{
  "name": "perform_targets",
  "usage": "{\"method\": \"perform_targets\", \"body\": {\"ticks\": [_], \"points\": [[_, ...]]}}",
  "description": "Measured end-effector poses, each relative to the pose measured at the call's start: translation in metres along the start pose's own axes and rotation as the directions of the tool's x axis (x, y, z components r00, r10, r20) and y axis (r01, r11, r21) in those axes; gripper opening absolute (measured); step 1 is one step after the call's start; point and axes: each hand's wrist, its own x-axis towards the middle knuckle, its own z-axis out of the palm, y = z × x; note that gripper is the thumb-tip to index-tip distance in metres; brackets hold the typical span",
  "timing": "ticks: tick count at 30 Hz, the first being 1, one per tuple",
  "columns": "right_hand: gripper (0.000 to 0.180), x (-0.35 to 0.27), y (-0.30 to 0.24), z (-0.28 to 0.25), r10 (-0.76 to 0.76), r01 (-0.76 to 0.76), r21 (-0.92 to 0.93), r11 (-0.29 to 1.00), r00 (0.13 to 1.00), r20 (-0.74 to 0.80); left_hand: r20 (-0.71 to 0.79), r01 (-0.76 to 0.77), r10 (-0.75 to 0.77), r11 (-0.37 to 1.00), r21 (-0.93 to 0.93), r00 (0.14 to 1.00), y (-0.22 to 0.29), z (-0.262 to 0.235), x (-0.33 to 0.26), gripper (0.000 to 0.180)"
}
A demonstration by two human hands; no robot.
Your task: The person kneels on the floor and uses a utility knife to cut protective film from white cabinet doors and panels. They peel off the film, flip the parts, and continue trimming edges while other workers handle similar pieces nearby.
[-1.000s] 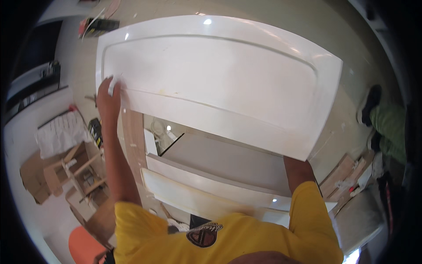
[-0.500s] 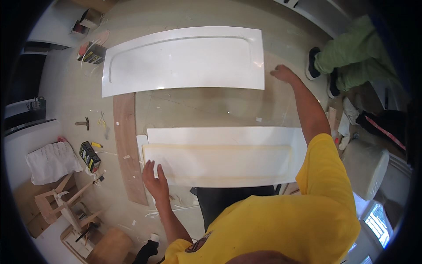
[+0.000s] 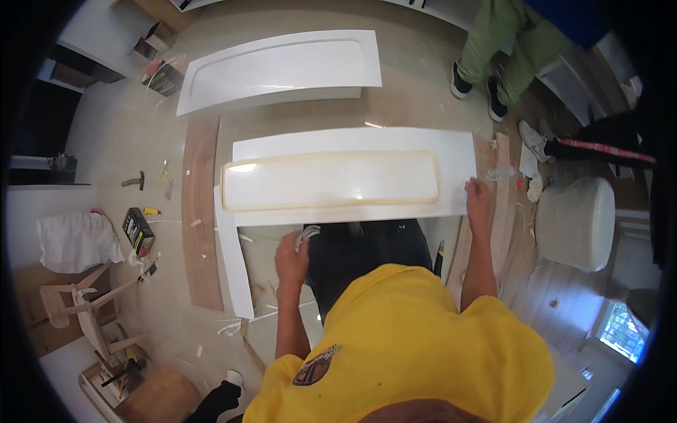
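In front of me lies a long white panel (image 3: 455,162) with a raised rectangle edged by a yellowish strip (image 3: 331,206). At its near side, my left hand (image 3: 290,259) is closed around a crumpled pale strip (image 3: 309,233). My right hand (image 3: 479,194) is beside the panel's right end, its fingers curled by the edge. Whether it grips the edge or something small is too small to tell. Farther away rests a second white panel (image 3: 282,67) with a grooved rectangular outline.
Wooden boards (image 3: 202,211) lie at left and right (image 3: 504,183). A hammer (image 3: 134,181), a dark box (image 3: 138,231) and a wooden chair frame (image 3: 92,317) are at left. A utility knife (image 3: 439,259) lies near me. A wrapped cushion (image 3: 577,224) and another person's legs (image 3: 493,56) are at right.
My right hand has come back from beside the far panel to the near panel's right end. My left hand has moved right, now closed on the strip. The view has shifted.
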Motion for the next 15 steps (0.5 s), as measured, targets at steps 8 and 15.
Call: {"method": "perform_targets", "body": {"ticks": [8,15], "points": [[0.034,-0.11,0.074,-0.003,-0.037,0.03,0.062,0.998,0.992,0.123,0.246,-0.086,0.083,0.996,0.001,0.966,0.006,0.034,-0.088,0.027],[0.035,-0.108,-0.013,0.0,0.129,-0.161,0.161,0.974,0.973,0.191,0.272,-0.05,0.035,0.998,0.048,0.962,0.013,0.042,-0.118,0.028]]}}
